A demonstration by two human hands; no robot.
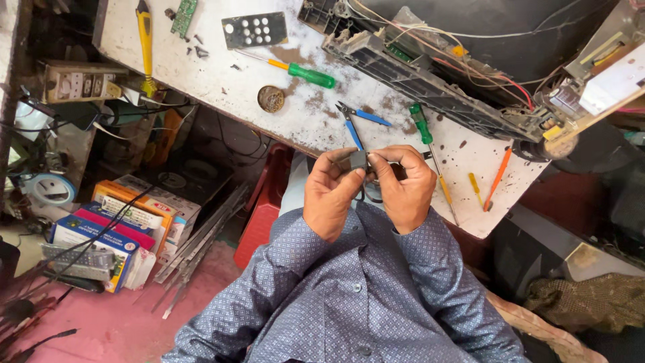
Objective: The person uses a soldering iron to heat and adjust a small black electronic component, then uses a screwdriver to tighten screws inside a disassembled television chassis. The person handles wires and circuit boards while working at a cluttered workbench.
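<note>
Stained white workbench (316, 114) spans the upper frame, strewn with tools; at frame centre, left hand (330, 191) and right hand (403, 185) together pinch a small dark grey block (359, 160), possibly a plug.

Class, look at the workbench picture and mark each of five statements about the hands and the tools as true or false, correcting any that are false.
1. Both hands hold a small dark part between them. True: the left hand and right hand pinch the small dark part.
2. The green-handled screwdriver is in the right hand. False: it lies on the white benchtop.
3. Blue-handled pliers lie on the bench beyond the hands. True.
4. The person wears a plain red shirt. False: the shirt is blue with a small pattern.
5. The round brass-coloured tin sits on the floor. False: it is on the benchtop.
</note>
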